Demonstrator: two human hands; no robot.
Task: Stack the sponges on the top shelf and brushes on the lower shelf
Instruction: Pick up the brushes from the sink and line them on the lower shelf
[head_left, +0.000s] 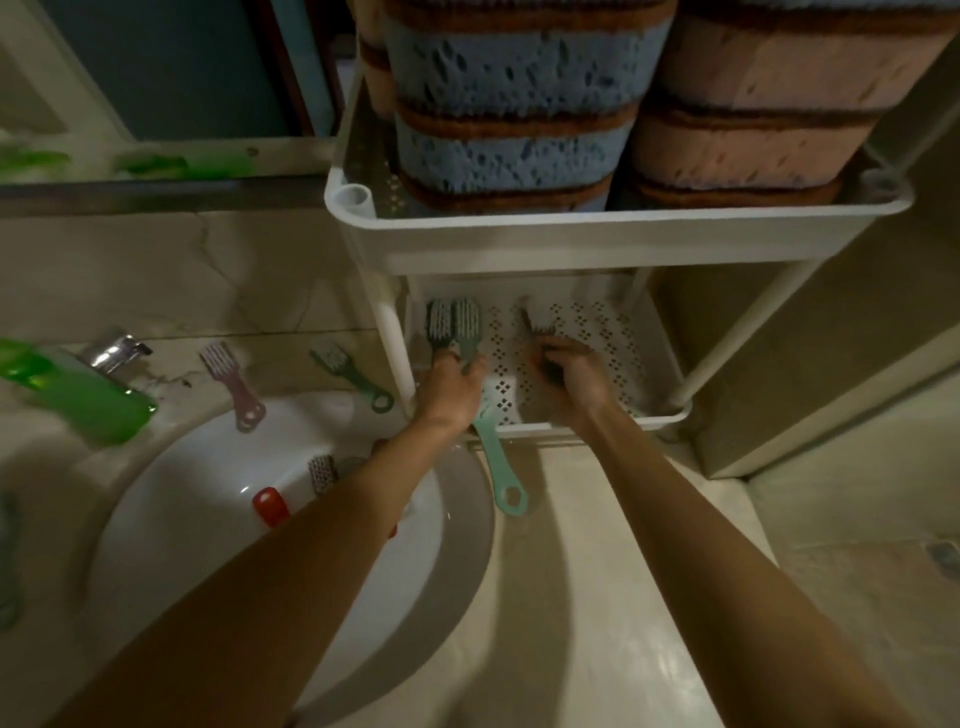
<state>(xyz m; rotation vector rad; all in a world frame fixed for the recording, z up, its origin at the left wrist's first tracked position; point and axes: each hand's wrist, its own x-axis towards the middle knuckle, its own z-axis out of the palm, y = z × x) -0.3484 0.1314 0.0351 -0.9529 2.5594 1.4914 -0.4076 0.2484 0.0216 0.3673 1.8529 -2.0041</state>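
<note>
Blue sponges (511, 104) and pink sponges (748, 119) are stacked on the white rack's top shelf (613, 228). On the perforated lower shelf (587, 332) my left hand (449, 387) rests on two green brushes (457, 325) lying side by side; a teal brush handle (501, 467) sticks out below it over the shelf's front edge. My right hand (574, 379) is closed on a dark brush (537, 332) held on the shelf. A pink brush (234, 382) and a green brush (353, 374) lie on the counter. Another brush (322, 473) lies in the sink.
A white sink basin (218, 499) with a chrome tap (117, 353) lies under my left forearm, holding a red-capped item (270, 506). A green bottle (78, 395) lies on the counter at left. A mirror ledge runs behind. A wall stands right of the rack.
</note>
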